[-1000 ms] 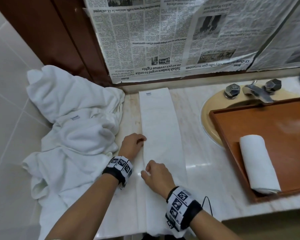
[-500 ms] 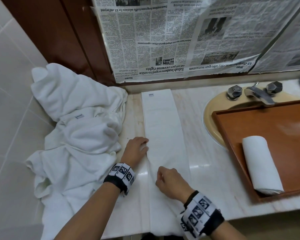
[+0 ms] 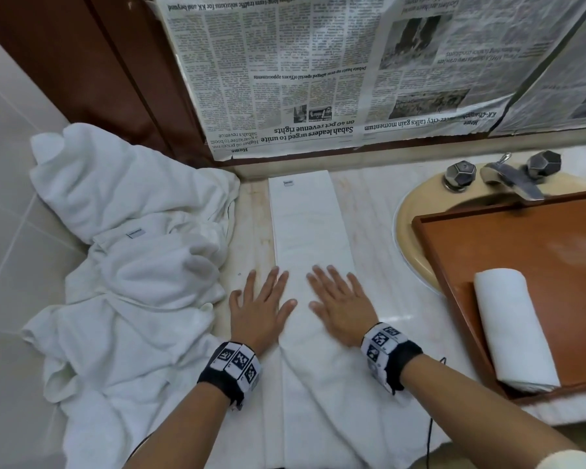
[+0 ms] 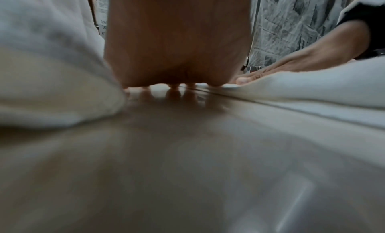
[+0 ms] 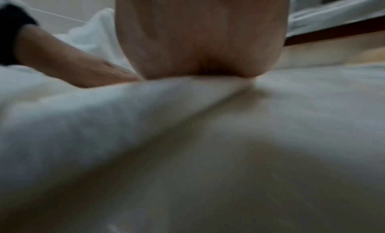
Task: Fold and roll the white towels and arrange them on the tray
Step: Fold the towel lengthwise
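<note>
Closest to the person, a long folded towel [image 3: 313, 265] lies flat on the marble counter [image 3: 379, 265], like a narrow white strip running away toward the wall. Both hands lie on it with the fingers spread wide and flat, holding nothing. The left hand [image 3: 259, 304] sits on the towel's left edge, partly on the counter. The right hand [image 3: 340, 304] sits fully on the cloth. They seem to be pressing it smooth, because a flat strip rolls up neatly. The near part looks a bit rumpled, so it may need more pressing first.

To the left is a big pile of white towels [image 3: 129, 265], loose and not folded yet, within easy reach.

To the right, a brown wooden tray [image 3: 535, 252] rests over the sink [image 3: 416, 218]. One rolled towel [image 3: 511, 328] already lies in it, near the tray's left side, so there is room for more.

Farther back are the tap [image 3: 511, 177] and newspaper [image 3: 318, 69] hung on the wall.
</note>
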Demonstrator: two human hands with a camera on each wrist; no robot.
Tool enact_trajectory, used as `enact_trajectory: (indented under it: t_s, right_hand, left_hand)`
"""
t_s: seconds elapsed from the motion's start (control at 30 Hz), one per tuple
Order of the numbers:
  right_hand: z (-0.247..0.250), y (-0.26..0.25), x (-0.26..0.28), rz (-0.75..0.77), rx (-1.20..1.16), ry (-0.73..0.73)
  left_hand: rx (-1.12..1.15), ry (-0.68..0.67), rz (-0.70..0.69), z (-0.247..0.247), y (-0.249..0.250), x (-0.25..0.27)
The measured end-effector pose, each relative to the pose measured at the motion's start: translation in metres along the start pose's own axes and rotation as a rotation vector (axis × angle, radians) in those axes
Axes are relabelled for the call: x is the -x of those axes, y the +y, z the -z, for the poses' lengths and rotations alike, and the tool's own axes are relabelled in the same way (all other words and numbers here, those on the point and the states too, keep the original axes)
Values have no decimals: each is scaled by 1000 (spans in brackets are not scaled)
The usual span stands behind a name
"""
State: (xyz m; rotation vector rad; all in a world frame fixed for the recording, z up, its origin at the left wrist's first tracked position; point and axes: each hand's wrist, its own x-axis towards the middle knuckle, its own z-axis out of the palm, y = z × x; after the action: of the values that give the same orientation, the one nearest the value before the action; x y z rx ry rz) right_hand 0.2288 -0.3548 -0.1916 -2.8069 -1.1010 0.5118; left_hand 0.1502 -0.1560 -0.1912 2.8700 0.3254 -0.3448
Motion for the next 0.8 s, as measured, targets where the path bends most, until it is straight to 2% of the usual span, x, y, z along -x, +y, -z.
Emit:
enact_trajectory:
  t_s: [0.13, 0.17, 0.23, 0.33, 0.43, 0.5, 0.63, 0.7, 0.8]
  right_hand:
    - [8, 33, 8, -319, -92, 4]
    - [10, 33, 9, -349, -108, 43]
    - [11, 19, 12, -232, -117, 141]
    - [-2, -6, 13, -24, -99, 60]
    - [-11, 0, 19, -58, -59, 57]
    - [-10, 16, 27, -107, -39, 45]
    - [-4, 41, 37, -273, -94, 95]
    - [-3, 32, 40, -239, -118, 155]
    - [-11, 10, 46, -82, -67, 113]
  left_hand:
    - [54, 1, 62, -1, 5, 5]
    - [79, 13, 75, 0, 10, 5]
    - [109, 16, 72, -2, 22, 5]
    - [85, -38, 17, -7, 38, 4]
    - [47, 10, 33, -10, 29, 9]
    - [47, -7, 72, -12, 16, 15]
    - [102, -2, 135, -6, 11, 27]
    - [133, -3, 97, -6, 21, 35]
    - [88, -28, 16, -16, 36, 46]
